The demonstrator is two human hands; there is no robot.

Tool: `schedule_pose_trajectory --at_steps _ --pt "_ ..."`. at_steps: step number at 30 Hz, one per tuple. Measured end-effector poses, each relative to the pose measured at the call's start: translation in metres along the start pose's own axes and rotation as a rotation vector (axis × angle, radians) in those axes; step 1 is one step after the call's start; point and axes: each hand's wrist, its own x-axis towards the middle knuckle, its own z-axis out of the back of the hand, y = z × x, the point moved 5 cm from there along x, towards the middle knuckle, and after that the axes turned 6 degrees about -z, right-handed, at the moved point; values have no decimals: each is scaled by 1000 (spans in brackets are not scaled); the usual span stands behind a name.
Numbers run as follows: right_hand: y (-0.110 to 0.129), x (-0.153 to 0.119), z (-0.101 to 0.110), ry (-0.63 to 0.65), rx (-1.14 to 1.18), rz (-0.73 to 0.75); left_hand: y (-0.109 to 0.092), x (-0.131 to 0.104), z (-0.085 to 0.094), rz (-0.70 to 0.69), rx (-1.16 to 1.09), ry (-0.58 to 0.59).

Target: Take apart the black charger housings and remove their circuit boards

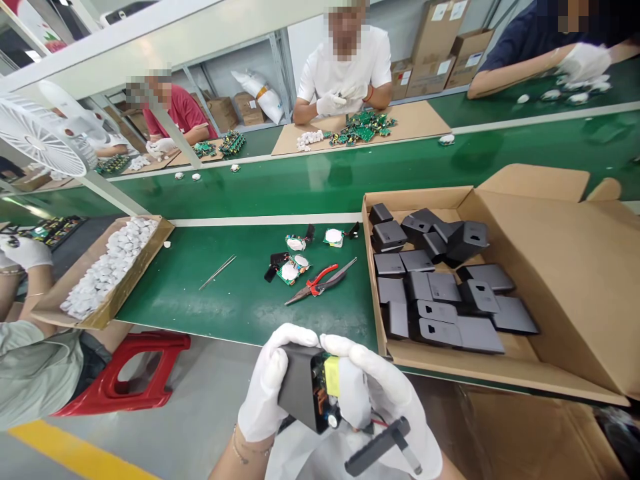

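Near the bottom centre, my gloved left hand (pixel 267 387) is closed round a black housing (pixel 299 387), its open side facing right. My gloved right hand (pixel 395 400) holds a circuit board assembly (pixel 353 393) with a yellow block and a white padded part, right at the housing's opening. A black end piece (pixel 377 445) hangs by a red wire below my right fingers. On the green table (pixel 175 293) lie red-handled pliers (pixel 316 287), tweezers (pixel 217 272) and several small circuit boards (pixel 290 270) with white pads.
A cardboard box (pixel 377 320) of black housings stands at the right, its flap open. At the left is a tray (pixel 107 317) of white pieces. Co-workers sit across the green conveyor (pixel 280 183); a red stool (pixel 165 387) stands lower left.
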Motion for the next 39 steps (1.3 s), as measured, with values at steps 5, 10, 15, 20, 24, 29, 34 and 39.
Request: schedule_pose_trajectory --at_steps 5,10,15,20,24,29,34,39 --pt "10 6 0 -5 -13 100 5 -3 2 9 -49 -140" --pt "8 8 3 21 -33 47 9 -4 2 35 -34 -140" --pt "-7 -3 10 -36 -151 -51 6 -4 5 17 66 -195" --pt "-15 -12 12 -42 -220 -92 9 -5 5 40 51 -205" --pt "-11 -8 12 -23 -206 -95 10 -4 4 29 17 -233" --pt "-2 3 11 0 -218 -112 11 -4 5 38 25 -198" --pt "18 13 6 8 -248 -13 12 -7 11 14 58 -168" --pt "30 14 7 46 -355 10 9 -8 11 -20 37 -193"
